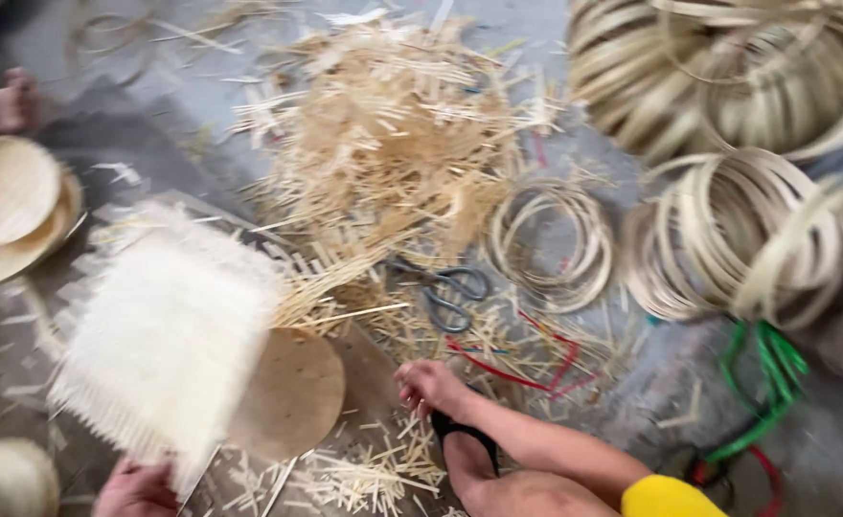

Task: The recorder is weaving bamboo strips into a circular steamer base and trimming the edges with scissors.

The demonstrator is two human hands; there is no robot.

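Hard to see: the whole shot is motion-blurred, so fine detail on the woven mat (168,340) is pretty much mush, and the bottom edge crops the left hand (134,488).
Left hand: down at the bottom edge, gripping the near edge of the pale woven bamboo mat; only knuckles show, so can't tell exactly how the fingers sit.
Woven mat: tilted up off the ground, loose strip ends sticking out on all sides, covering part of a round wooden disc (292,393).
Right hand: (428,383) loosely curled, fingertips down on bamboo scraps just right of the disc, holding nothing I can make out.
Middle: scissors (450,292) lying flat among the offcuts.
Further out: big heap of bamboo slivers (393,134), bamboo hoops (551,239) beside it.
Far right: stacks of hoop rings (747,239).
Left edge: woven baskets (10,206).
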